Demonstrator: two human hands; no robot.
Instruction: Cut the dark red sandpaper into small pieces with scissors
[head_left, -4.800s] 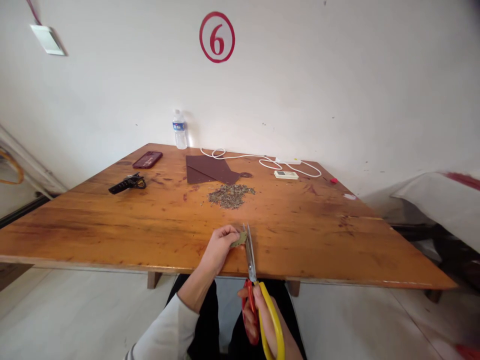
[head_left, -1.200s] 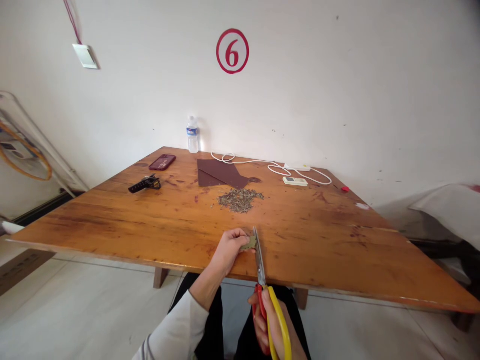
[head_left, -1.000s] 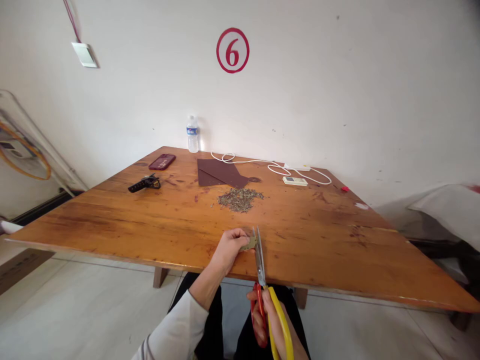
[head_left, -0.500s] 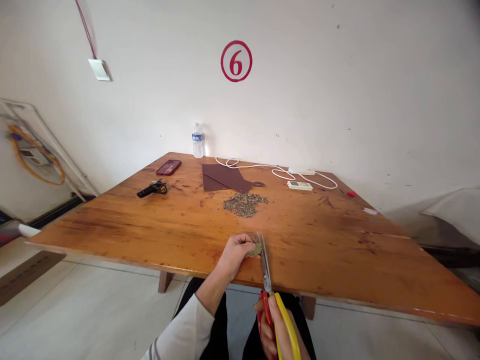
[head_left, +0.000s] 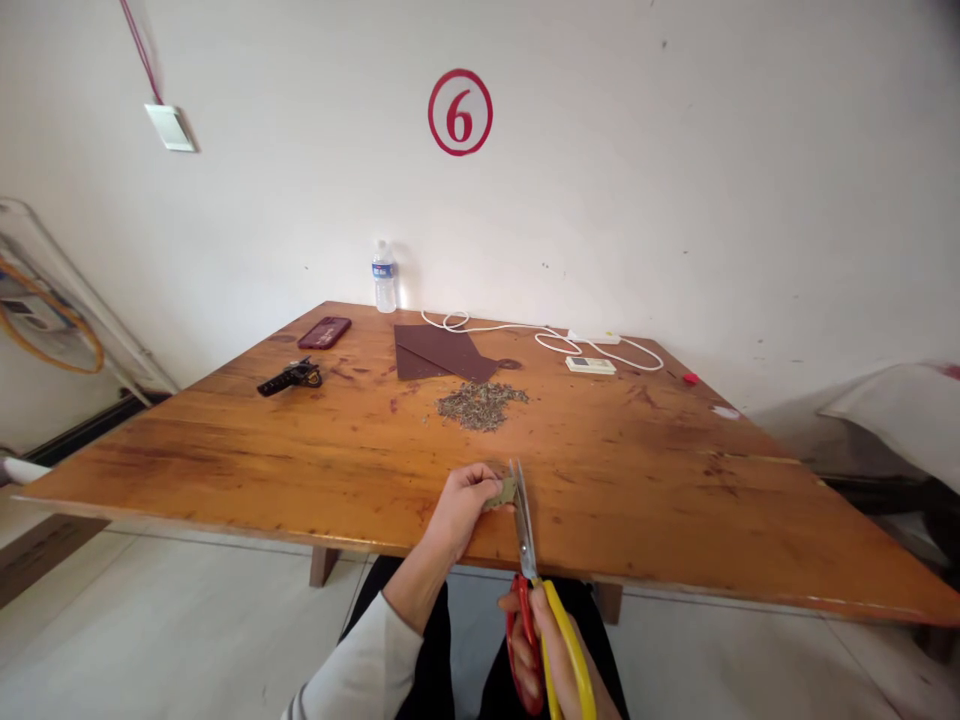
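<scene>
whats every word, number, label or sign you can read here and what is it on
"6": red number inside a red circle, on the white wall
Bottle: lettering on its blue label, too small to read
Dark red phone-like item: pale marks, too small to read
Cream device: no readable text

green piece (head_left: 508,491) partly hidden by left fingers (head_left: 486,489); yellow scissor handle (head_left: 568,642) cut off below; bottle label (head_left: 382,271) unreadable

Plain workroom, exact kind unclear: stained wooden table (head_left: 637,480) stood with far edge along white wall (head_left: 637,150); circled red 6 (head_left: 451,121) was painted above; pale floor (head_left: 187,640) lay below.
</scene>
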